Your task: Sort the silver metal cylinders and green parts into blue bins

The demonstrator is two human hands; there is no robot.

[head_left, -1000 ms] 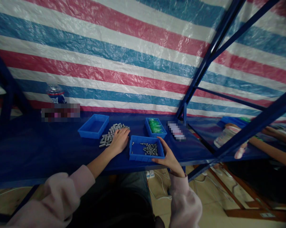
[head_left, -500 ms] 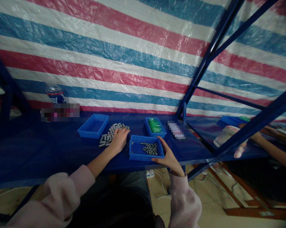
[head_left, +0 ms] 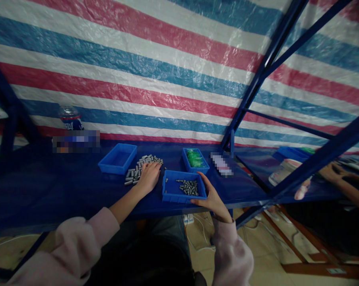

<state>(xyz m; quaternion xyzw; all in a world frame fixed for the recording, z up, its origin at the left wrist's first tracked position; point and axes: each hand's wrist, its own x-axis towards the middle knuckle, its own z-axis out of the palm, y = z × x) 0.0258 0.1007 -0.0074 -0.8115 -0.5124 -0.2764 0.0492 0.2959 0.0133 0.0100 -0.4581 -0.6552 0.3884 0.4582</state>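
Observation:
My left hand (head_left: 150, 175) lies palm down over the right side of a pile of small grey metal cylinders (head_left: 133, 173). Its fingers reach over the pieces, spread a little; what is under the fingertips is hidden. With my right hand (head_left: 211, 195) I grip the right end of a blue plastic bin (head_left: 179, 197), thumb at the near wall and fingers at the far corner. Inside that bin, small dark screw-like parts (head_left: 190, 187) are heaped toward the right, with a few loose bits at the left.
Left of the pile stands another blue bin (head_left: 115, 169). Behind the held bin, a smaller blue bin (head_left: 206, 169) holds green plastic-wrapped items. Also there: a bottle (head_left: 72, 119), a blurred flat object (head_left: 221, 164), blue metal posts, and another person's hands (head_left: 331, 172) at right.
My left hand has shifted slightly, its fingers now lying flatter over the pile. My right hand and the bin stay in place. The other person's hands at right have moved.

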